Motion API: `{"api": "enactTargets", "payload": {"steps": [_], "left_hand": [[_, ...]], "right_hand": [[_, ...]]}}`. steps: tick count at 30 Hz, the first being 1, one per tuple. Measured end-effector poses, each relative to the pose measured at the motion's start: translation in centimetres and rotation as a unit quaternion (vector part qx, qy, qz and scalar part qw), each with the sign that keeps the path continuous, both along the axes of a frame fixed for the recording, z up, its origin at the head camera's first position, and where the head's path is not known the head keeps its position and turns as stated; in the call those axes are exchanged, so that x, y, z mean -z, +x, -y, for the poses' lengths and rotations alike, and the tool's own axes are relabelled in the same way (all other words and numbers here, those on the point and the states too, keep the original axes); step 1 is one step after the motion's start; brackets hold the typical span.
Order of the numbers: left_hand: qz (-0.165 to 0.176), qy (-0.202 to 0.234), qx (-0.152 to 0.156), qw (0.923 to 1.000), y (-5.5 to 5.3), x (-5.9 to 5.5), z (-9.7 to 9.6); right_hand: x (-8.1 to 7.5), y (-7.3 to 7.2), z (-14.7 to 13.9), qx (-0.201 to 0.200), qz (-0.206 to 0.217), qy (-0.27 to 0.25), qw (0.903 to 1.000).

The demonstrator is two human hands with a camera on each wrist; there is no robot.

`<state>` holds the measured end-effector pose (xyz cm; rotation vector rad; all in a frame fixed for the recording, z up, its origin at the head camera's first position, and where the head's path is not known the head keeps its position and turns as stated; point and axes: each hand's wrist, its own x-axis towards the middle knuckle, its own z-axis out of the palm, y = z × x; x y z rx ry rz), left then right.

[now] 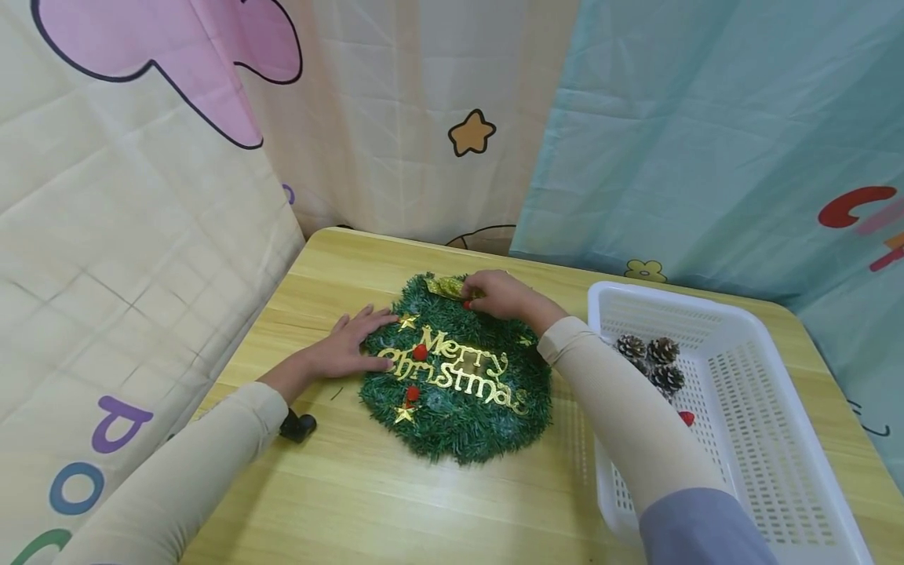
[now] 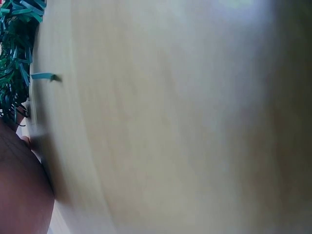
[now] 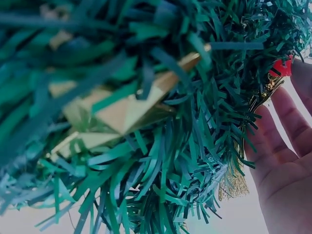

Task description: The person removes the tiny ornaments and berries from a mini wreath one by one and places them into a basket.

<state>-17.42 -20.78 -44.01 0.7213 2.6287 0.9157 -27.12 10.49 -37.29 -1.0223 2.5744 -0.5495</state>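
A green tinsel wreath (image 1: 459, 435) lies on the table with a gold "Merry Christmas" sign (image 1: 452, 377) across it. Gold stars (image 1: 405, 413) and red balls (image 1: 420, 352) dot its left side. My left hand (image 1: 344, 345) rests with spread fingers on the wreath's left edge. At the wreath's top, beside a gold glitter ribbon (image 1: 445, 287), the fingers of my right hand (image 1: 497, 293) pinch a small red ball (image 3: 281, 68), partly hidden by the hand. A gold star (image 3: 124, 114) sits among the tinsel in the right wrist view.
To the right stands a white plastic basket (image 1: 791, 439) with several pinecones (image 1: 662, 351) and a red piece (image 1: 687, 418) inside. A black object (image 1: 298, 428) lies by the left forearm. Printed curtains (image 1: 395, 94) hang behind the wooden table (image 1: 424, 518).
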Motion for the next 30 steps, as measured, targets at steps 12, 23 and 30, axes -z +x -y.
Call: {"api": "enactTargets", "payload": {"steps": [12, 23, 30], "left_hand": [[0.003, 0.0, -0.002, 1.0, -0.1, -0.1, 0.1], [0.001, 0.002, 0.001, 1.0, -0.2, 0.1, 0.1], [0.002, 0.003, 0.003, 1.0, -0.2, 0.1, 0.1]], "right_hand": [[0.1, -0.1, 0.1, -0.023, -0.022, 0.012, 0.9994], [-0.4, -0.2, -0.2, -0.015, -0.008, 0.001, 0.9999], [-1.5, -0.1, -0.5, 0.02, 0.032, -0.033, 0.9987]]}}
